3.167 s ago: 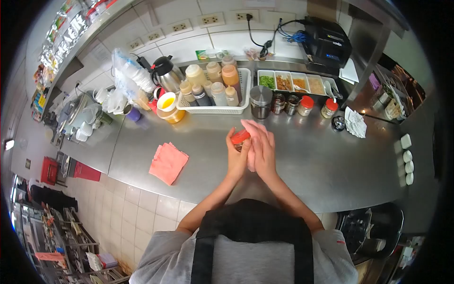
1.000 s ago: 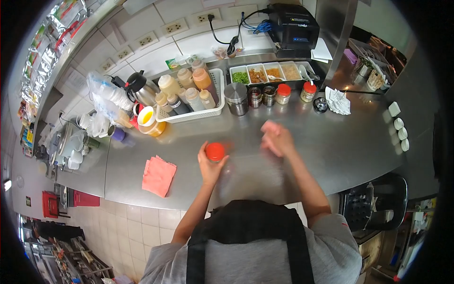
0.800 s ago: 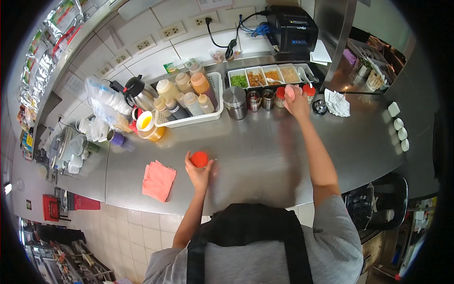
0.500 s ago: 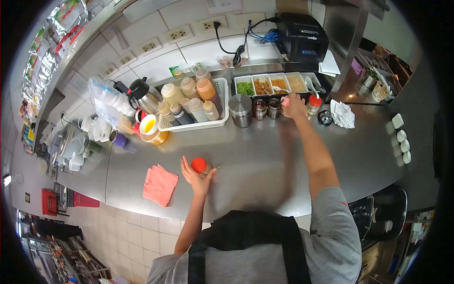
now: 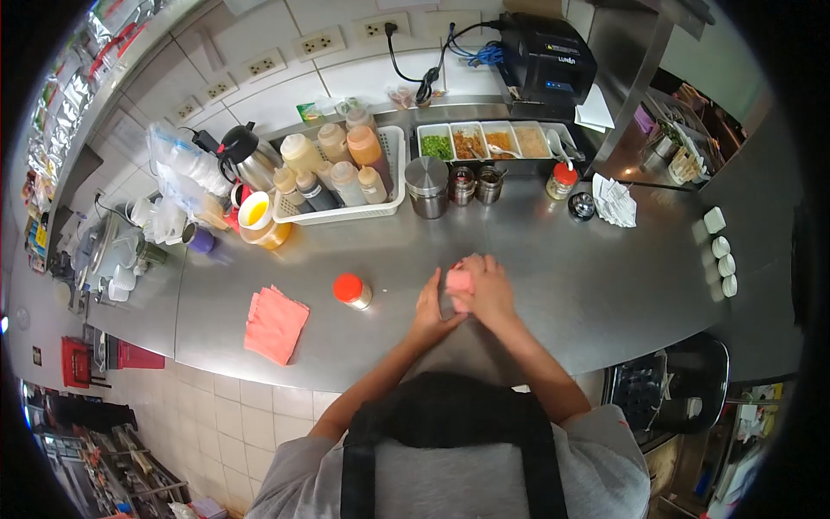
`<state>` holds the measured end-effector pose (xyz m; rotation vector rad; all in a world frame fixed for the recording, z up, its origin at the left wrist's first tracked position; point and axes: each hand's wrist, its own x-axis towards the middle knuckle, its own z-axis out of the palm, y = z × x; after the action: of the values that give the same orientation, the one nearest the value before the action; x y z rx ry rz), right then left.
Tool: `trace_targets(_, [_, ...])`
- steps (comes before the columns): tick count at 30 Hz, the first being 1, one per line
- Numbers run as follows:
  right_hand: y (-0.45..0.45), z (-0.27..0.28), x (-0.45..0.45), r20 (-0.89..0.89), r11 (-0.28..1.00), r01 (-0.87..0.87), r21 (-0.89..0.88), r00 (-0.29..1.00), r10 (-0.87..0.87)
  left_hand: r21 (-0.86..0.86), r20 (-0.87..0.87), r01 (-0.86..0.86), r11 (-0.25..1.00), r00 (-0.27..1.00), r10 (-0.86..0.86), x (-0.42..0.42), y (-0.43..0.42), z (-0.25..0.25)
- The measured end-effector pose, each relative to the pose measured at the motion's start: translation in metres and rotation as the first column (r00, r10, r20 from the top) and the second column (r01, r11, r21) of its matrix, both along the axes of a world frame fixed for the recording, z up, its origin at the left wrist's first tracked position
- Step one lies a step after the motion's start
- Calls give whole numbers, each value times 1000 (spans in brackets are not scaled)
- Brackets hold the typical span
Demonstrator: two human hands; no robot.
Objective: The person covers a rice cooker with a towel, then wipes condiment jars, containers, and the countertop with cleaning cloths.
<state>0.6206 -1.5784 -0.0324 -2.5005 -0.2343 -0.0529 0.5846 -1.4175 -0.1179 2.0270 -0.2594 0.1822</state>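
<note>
Over the steel counter my two hands meet in front of my chest. My right hand point(image 5: 491, 292) is closed on a pink cloth point(image 5: 459, 280). Against the cloth's left side, my left hand point(image 5: 435, 313) curls around something mostly hidden between the hands. A red-lidded jar point(image 5: 352, 291) stands untouched to the left of my left hand. Farther left, a folded pink cloth point(image 5: 276, 325) lies flat on the counter. Another red-lidded jar point(image 5: 561, 180) stands at the back right, beside a small black-topped container point(image 5: 581, 206).
A white basket point(image 5: 339, 211) of squeeze bottles stands at the back, near a steel canister point(image 5: 428, 187) and two dark jars. Behind are food trays point(image 5: 467, 143) and a black printer point(image 5: 549, 62). Crumpled paper point(image 5: 614, 201) lies right; a steel jug point(image 5: 248, 158) stands left.
My left hand has let go of the jar at left and moved right. My right hand has come back from the rear row with the cloth; a red-lidded jar is gone from that row.
</note>
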Motion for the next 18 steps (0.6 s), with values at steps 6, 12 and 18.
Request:
trace_targets(6, [-12, -48, -1, -333, 675, 159, 721, 933, 136, -204, -97, -130, 970, 989, 112, -4, 9, -1])
trace_targets(12, [32, 5, -28, 330, 865, -387, 321, 901, 281, -206, 74, -79, 975, 993, 96, -6, 15, 22])
trace_targets(18, [38, 10, 5, -71, 592, -93, 800, 967, 247, 31, 232, -189, 981, 956, 177, -15, 20, 83])
